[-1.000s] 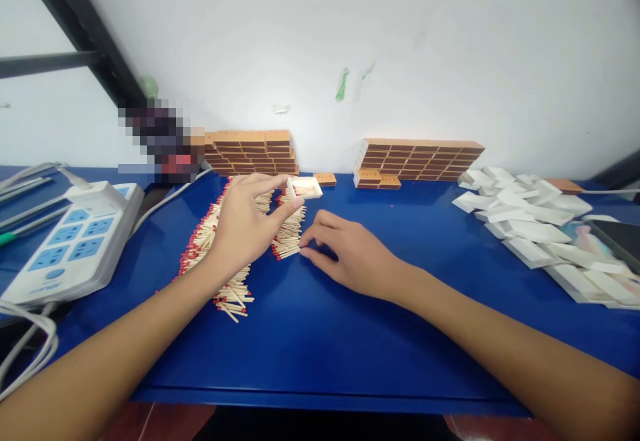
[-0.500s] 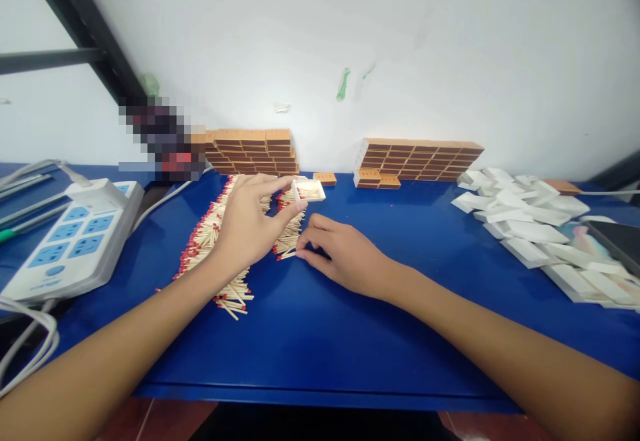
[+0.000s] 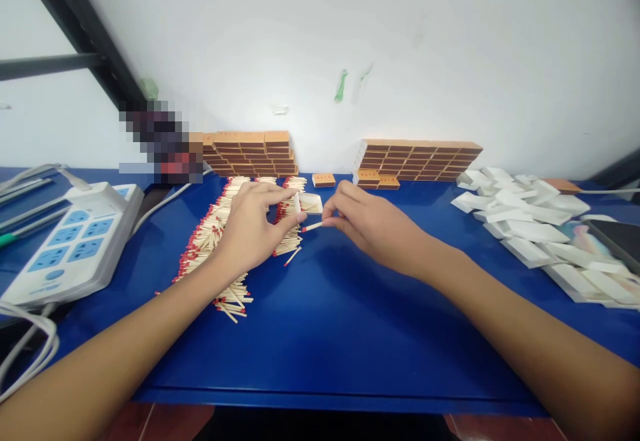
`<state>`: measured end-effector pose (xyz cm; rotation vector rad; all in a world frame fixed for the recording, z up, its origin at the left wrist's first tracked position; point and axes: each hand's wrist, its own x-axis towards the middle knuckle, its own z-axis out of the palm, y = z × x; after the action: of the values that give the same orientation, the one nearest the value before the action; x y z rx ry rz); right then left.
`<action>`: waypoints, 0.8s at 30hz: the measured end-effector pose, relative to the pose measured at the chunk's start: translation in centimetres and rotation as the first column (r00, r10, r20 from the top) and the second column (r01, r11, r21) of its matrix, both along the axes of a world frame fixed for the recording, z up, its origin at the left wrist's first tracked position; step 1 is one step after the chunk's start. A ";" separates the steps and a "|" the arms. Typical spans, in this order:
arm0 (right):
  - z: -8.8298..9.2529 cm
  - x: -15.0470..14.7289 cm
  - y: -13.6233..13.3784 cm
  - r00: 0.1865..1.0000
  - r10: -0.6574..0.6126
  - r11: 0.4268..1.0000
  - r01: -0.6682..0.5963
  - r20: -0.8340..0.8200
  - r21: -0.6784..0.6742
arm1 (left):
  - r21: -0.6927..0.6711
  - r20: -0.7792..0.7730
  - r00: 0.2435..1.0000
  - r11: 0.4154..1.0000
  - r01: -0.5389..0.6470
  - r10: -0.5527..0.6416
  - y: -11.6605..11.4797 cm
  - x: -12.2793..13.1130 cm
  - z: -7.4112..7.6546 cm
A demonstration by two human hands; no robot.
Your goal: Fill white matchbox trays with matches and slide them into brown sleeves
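Between thumb and fingers, my left hand (image 3: 255,221) holds a small white matchbox tray (image 3: 311,203) with some matches inside. My right hand (image 3: 365,224) is just right of the tray, its fingertips pinched on a match (image 3: 313,226) whose red head points left. Under and beside my left hand lie long rows of red-headed matches (image 3: 207,241), partly hidden by the hand and forearm. One loose match (image 3: 293,256) lies apart at the near end of the right row. A single orange matchbox (image 3: 323,180) lies behind the tray.
Stacked matchboxes (image 3: 255,154) stand against the wall at the back left, and a second stack (image 3: 420,159) at the back right. White empty trays (image 3: 530,221) are heaped on the right beside a dark phone-like object (image 3: 617,244). A power strip (image 3: 80,241) with cables lies left.
My right hand has lifted a match from the right row and moved up and right beside the tray. The tray in my left hand has dropped slightly.
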<state>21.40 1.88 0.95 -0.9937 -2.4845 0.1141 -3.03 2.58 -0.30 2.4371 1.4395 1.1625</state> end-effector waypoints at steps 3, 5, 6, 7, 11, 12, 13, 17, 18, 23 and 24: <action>-0.2 0.5 0.8 0.996 -0.059 0.997 0.063 -0.072 0.047 | -0.011 -0.001 0.999 0.999 0.032 -0.032 -0.1 0.0 -0.1; -0.6 0.5 1.2 0.984 -0.126 0.989 0.135 -0.127 0.065 | -0.014 0.008 0.999 0.999 0.048 -0.048 -0.2 0.1 -0.1; -0.8 0.4 1.2 0.976 -0.159 0.983 0.170 -0.149 0.068 | -0.014 0.014 0.998 0.998 0.058 -0.058 -0.2 0.1 -0.1; -0.9 0.3 1.2 0.969 -0.185 0.978 0.199 -0.166 0.069 | -0.013 0.020 0.997 0.998 0.069 -0.069 -0.2 0.2 -0.1; -1.5 -0.2 1.0 0.957 -0.213 0.972 0.229 -0.194 0.061 | -0.010 0.062 0.992 0.994 0.111 -0.110 -0.4 0.3 -0.1; -1.6 -0.2 1.0 0.958 -0.207 0.973 0.223 -0.201 0.061 | -0.015 0.077 0.991 0.993 0.114 -0.113 -0.4 0.3 -0.1; -1.6 -0.3 0.9 0.957 -0.198 0.975 0.215 -0.210 0.062 | -0.022 0.089 0.989 0.993 0.116 -0.114 -0.4 0.3 -0.1; -1.7 -0.3 1.0 0.949 -0.159 0.981 0.182 -0.271 0.064 | -0.057 0.122 0.986 0.991 0.120 -0.113 -0.4 0.4 0.0; -1.6 -0.3 0.9 0.944 -0.151 0.982 0.178 -0.292 0.065 | -0.058 0.127 0.986 0.991 0.120 -0.112 -0.4 0.4 0.0; -1.5 -1.1 -0.1 0.933 -0.066 0.993 0.097 -0.353 0.073 | -0.035 0.154 0.987 0.998 0.051 -0.045 -0.3 0.3 0.3; -1.6 -1.4 -0.5 0.945 -0.026 0.998 0.042 -0.327 0.044 | -0.025 0.162 0.986 0.999 0.030 -0.025 -0.3 0.2 0.3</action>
<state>20.01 1.42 -0.65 -0.9140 -2.1565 0.1889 -2.81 2.32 0.01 2.2774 1.3619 1.2927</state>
